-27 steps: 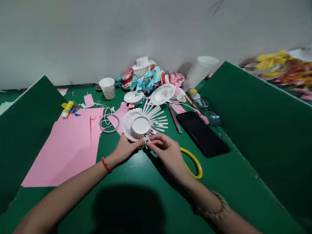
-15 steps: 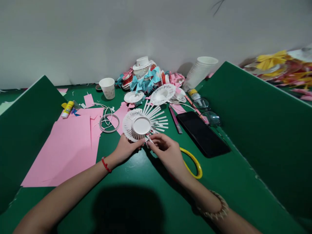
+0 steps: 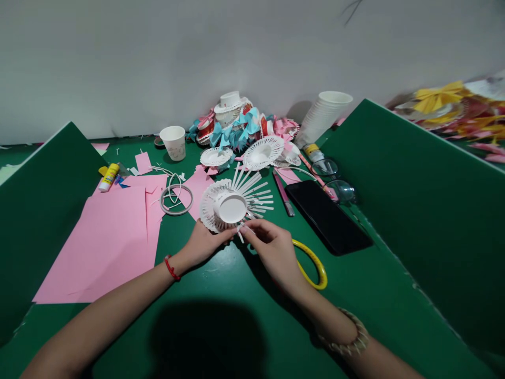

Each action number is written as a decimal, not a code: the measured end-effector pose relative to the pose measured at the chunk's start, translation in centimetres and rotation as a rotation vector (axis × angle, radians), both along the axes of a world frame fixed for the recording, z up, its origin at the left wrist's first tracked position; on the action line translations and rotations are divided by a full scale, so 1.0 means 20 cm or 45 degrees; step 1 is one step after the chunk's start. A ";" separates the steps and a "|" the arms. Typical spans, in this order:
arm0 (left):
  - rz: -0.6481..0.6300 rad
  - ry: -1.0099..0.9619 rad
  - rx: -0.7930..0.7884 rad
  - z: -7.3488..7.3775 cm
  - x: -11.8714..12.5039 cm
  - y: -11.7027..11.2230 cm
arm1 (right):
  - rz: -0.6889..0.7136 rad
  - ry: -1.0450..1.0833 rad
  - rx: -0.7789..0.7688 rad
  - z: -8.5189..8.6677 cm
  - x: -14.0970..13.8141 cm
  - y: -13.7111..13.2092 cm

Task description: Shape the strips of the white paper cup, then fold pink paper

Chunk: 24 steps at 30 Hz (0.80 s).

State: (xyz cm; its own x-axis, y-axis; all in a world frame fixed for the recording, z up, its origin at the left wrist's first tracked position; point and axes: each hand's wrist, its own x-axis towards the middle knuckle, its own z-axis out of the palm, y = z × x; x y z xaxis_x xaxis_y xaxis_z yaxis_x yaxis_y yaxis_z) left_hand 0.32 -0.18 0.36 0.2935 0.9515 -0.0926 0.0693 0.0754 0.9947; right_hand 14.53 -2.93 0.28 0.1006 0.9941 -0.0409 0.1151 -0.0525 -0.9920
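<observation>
Between my hands is a white paper cup (image 3: 232,207) with its sides cut into strips, bottom facing up toward me. On its left the strips are folded into a woven-looking rim; on its right they fan out straight. My left hand (image 3: 207,239) grips the lower left edge, thumb on top and the other fingers mostly hidden beneath. My right hand (image 3: 272,245) pinches one strip at the lower edge between thumb and fingers. Beneath the right hand a yellow ring-shaped handle (image 3: 315,263) partly shows on the green table (image 3: 205,316).
Pink paper sheets (image 3: 106,242) lie left, near a glue stick (image 3: 109,177) and a grey ring (image 3: 176,200). A phone (image 3: 327,217), craft knife (image 3: 284,195) and glasses (image 3: 341,192) lie right. Behind stand a cup (image 3: 173,143), finished paper pieces (image 3: 236,126) and stacked cups (image 3: 325,116). Green partitions (image 3: 426,210) flank the table.
The cut cup has tilted and turned slightly, its base now shifted a little right and down. My right fingers have drawn closer to my left thumb at the strip.
</observation>
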 end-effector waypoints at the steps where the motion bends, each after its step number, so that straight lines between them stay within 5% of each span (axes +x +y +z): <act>1: 0.012 0.021 0.020 0.00 0.00 0.00 | 0.001 -0.004 -0.006 0.00 0.00 0.00; 9: 0.068 0.118 0.321 0.01 0.00 0.01 | 0.057 -0.073 0.016 0.02 0.00 -0.01; 24: 0.095 0.020 0.075 0.02 0.01 0.00 | 0.068 0.188 -0.059 0.02 0.00 0.01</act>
